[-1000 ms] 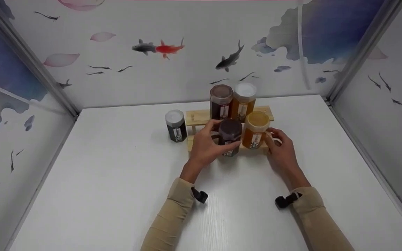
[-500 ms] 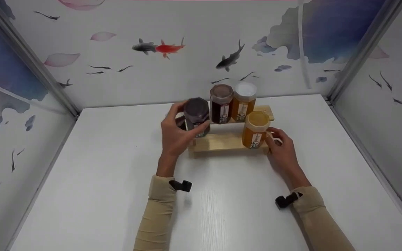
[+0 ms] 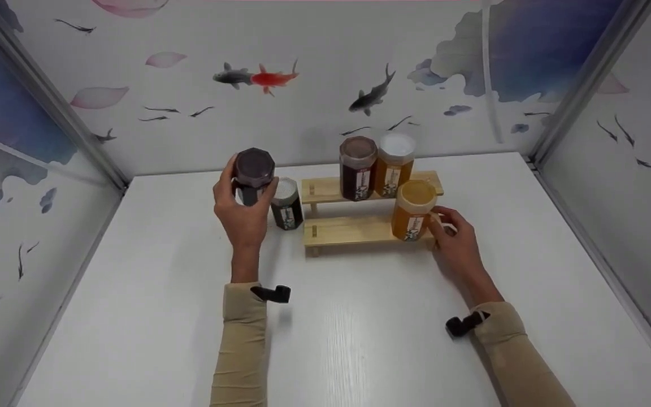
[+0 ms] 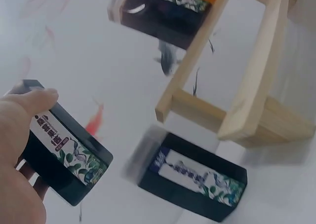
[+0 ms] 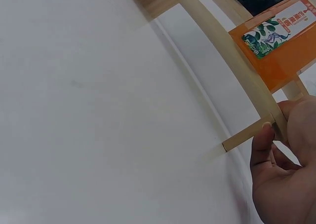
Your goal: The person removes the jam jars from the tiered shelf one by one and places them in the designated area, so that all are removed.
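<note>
My left hand [image 3: 242,217] grips a dark jar with a dark octagonal lid [image 3: 255,167], left of the wooden rack. In the left wrist view the jar's label [image 4: 64,145] with printed leaves shows, fingers and thumb around its lid end. Beside it on the table stands another dark jar with a white lid [image 3: 287,204]. My right hand [image 3: 456,240] pinches the right end of the two-tier wooden rack [image 3: 348,230] at its lower step. Close to those fingers, an amber jar with a yellow lid [image 3: 414,212] stands on that step.
On the rack's upper step stand a dark jar with a brown lid [image 3: 358,169] and an amber jar with a white lid [image 3: 396,165]. Behind the white table [image 3: 161,294] rises a wall [image 3: 303,34] printed with fish, with side walls left and right.
My left hand has carried the dark-lidded jar from the front of the lower step leftward, past the white-lidded dark jar. My right hand stays at the rack's right end.
</note>
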A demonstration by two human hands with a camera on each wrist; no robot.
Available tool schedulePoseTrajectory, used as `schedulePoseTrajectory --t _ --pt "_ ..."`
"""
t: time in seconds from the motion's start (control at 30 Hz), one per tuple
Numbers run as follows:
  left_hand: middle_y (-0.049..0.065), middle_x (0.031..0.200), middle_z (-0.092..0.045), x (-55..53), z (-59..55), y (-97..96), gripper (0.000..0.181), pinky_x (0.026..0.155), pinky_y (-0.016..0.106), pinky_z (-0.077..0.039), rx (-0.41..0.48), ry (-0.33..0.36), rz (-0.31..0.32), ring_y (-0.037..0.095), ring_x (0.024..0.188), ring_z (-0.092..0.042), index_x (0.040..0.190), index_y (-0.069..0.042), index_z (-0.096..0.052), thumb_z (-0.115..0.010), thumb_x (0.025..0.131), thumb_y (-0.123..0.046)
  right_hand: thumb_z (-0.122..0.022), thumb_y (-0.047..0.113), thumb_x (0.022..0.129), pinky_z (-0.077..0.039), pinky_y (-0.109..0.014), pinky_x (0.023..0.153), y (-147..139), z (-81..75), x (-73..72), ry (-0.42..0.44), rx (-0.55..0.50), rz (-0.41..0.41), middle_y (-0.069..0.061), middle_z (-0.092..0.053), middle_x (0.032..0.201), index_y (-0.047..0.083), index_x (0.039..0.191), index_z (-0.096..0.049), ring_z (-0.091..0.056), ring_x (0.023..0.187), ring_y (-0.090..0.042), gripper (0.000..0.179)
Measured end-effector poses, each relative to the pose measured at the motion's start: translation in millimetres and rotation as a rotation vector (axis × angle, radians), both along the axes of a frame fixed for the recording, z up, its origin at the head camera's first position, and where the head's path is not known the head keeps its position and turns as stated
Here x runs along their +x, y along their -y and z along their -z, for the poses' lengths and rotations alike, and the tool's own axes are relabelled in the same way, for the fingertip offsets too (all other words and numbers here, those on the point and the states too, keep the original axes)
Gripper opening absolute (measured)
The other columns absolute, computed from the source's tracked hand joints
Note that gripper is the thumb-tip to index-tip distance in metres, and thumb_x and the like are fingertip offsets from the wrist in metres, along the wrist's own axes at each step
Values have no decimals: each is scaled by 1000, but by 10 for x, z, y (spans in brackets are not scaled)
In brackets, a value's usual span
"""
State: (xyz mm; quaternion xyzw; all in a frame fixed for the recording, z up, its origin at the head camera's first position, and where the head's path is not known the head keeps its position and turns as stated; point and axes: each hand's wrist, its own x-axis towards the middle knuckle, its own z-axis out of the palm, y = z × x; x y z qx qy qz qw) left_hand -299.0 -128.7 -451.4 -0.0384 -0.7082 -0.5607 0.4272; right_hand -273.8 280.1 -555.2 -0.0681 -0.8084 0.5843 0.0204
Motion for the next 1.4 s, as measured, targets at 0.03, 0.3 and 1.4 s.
schedulePoseTrajectory --t 0.03,0.3,1.4 --pt "20 142 -64 -13 27 29 78 118 51 -50 8 3 -12 31 134 -59 152 -1 -58 -94 83 -5 -61 59 107 -57 -21 80 -1 3 -1 -4 0 1 -5 -53 141 29 155 -53 -58 109 -23 57" --pt "9 145 -62 -201 402 355 80 119 48 -50 32 91 -26 24 132 -62 154 -17 -60 -97 83 -22 -62 56 107 -55 -22 72 -3 33 -2 -58 -7 -2 -6 -55 135 26 152 -56 -58 91 -18 54" --pt "14 163 -46 -262 665 475 85 134 52 -29 -30 388 85 28 158 -39 164 -12 -43 -88 93 -29 -60 43 111 -56 -20 74 -2 7 -8 -50 7 -4 -8 -55 138 21 155 -53 -60 97 -20 49"
